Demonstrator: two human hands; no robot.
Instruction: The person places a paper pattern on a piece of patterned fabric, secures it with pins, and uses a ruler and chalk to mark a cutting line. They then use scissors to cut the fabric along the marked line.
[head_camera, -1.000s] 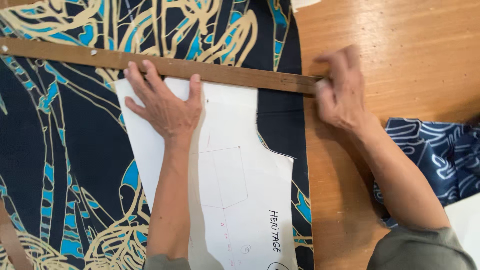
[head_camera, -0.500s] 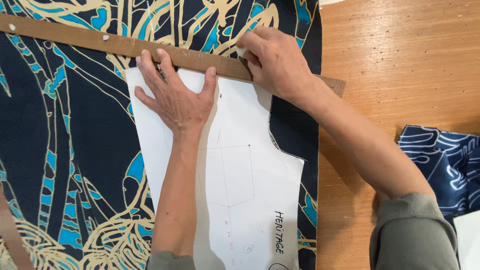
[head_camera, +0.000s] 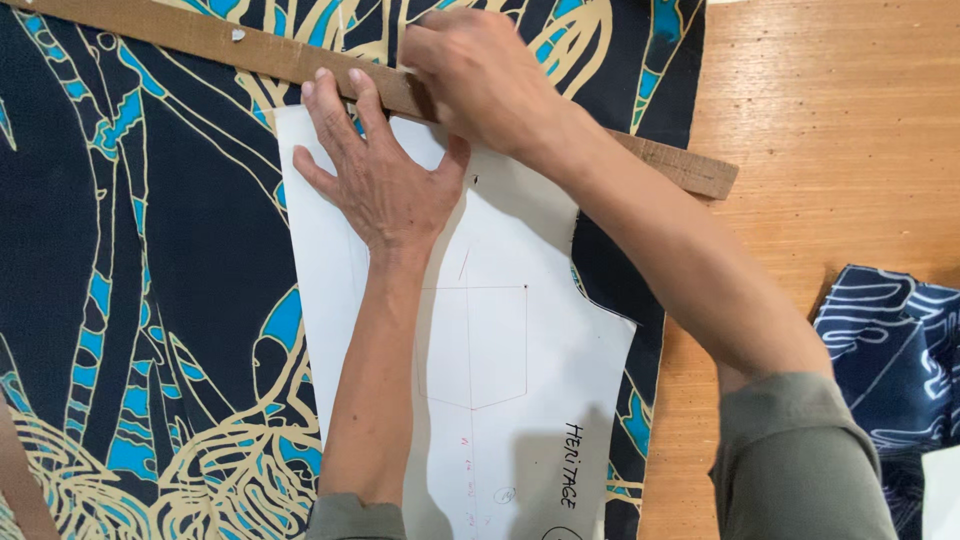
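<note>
Fabric (head_camera: 130, 300), dark navy with cream and turquoise leaf lines, is spread over the left and middle of the wooden table (head_camera: 830, 130); a white paper pattern (head_camera: 500, 350) is laid on it, running from the centre down toward 6 o'clock, with a pocket outline drawn on it in thin red lines. A long wooden ruler (head_camera: 240, 45) is set across the top edge of the pattern, slanting from 10 o'clock down toward 3 o'clock, its far end resting on bare table. The left hand (head_camera: 385, 175) is pressed flat on the pattern just below the ruler, fingers spread wide, the fingertips touching the ruler's lower edge; this hold has been kept over the last second. The right hand (head_camera: 485, 75) has been brought from the ruler's right end, where it was a second ago, to the ruler's middle at 12 o'clock, just above the left hand; its fingers are curled narrowly over the ruler; whether anything is pinched in them cannot be told. A marking or steadying stroke along the pattern's top edge seems to be under way. At 4 o'clock a second piece of cloth (head_camera: 890, 350), navy with white lines, is lying well apart.
</note>
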